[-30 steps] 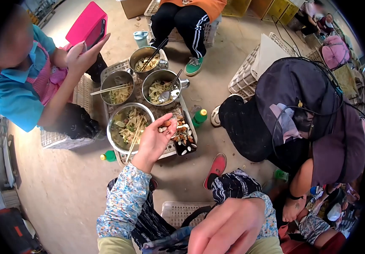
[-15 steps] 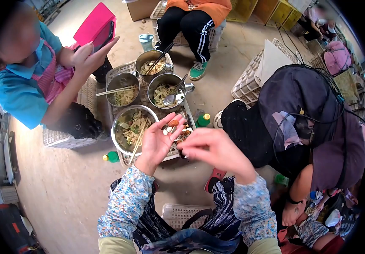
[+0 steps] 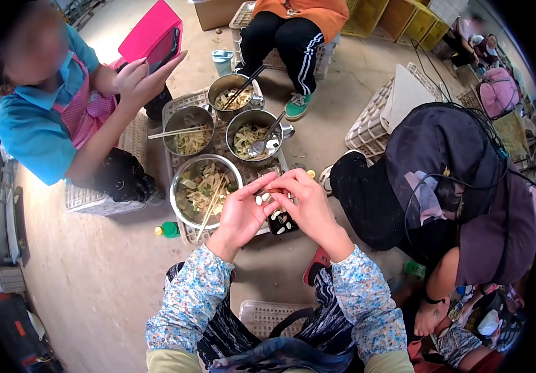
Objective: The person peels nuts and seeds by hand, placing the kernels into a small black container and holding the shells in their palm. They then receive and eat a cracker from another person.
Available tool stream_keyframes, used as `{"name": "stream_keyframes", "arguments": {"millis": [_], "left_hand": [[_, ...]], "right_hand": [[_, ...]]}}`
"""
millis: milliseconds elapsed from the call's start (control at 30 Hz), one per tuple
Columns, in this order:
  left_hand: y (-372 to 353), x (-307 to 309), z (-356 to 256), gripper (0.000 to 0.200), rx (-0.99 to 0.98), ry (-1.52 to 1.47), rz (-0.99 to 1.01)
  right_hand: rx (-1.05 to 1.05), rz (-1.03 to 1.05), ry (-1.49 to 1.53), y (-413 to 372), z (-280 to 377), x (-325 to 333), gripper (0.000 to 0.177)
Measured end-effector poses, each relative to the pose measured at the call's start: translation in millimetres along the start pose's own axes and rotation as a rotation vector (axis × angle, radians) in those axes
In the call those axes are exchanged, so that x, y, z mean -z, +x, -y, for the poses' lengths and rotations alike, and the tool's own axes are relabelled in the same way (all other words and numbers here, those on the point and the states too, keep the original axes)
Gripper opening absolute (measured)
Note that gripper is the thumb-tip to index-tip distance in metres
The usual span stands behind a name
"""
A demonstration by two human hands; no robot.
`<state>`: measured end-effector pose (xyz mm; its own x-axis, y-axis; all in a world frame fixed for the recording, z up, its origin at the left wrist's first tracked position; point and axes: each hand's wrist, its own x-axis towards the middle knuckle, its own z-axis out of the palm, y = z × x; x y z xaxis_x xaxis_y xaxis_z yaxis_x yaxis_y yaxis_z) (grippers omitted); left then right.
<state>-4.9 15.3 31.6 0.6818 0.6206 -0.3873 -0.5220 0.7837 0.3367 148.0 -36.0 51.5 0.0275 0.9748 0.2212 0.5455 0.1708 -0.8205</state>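
My left hand (image 3: 242,216) is cupped palm-up over the edge of a dark tray of mixed food (image 3: 282,222), with small white pieces (image 3: 259,199) lying in the palm. My right hand (image 3: 310,202) meets it from the right, and its fingertips pinch a small orange-brown piece (image 3: 273,183) at the left hand's fingertips. Just left of my hands, a big steel bowl of noodles (image 3: 187,186) has chopsticks (image 3: 207,205) resting in it. The bowl and tray rest on an upturned white crate (image 3: 188,235).
Three more steel bowls of noodles (image 3: 188,132) (image 3: 252,133) (image 3: 231,94) fill the crate's far end. A person in blue holds a pink phone (image 3: 150,34) at the left. Another in a dark hood (image 3: 442,168) crouches on the right. A green bottle (image 3: 168,229) lies on the floor.
My right hand rose from my lap, crossed to the left hand and closed its fingertips on the orange piece there. The left hand stayed over the tray, curling slightly.
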Motion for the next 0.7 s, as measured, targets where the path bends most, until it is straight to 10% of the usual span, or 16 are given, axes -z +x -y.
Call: {"name": "stream_keyframes", "arguments": {"millis": [500,700], "left_hand": [[-4.5,-9.8,4.8,0.019,-0.175,0.423,-0.118],[-7.2,-15.1,2.8,0.021,-0.228,0.495,-0.148]], "right_hand": [[0.105,-0.179,-0.012,3.8,10.3,11.0,0.019],[-0.183,-0.123,0.49,-0.1,5.0,8.1,0.027]]}}
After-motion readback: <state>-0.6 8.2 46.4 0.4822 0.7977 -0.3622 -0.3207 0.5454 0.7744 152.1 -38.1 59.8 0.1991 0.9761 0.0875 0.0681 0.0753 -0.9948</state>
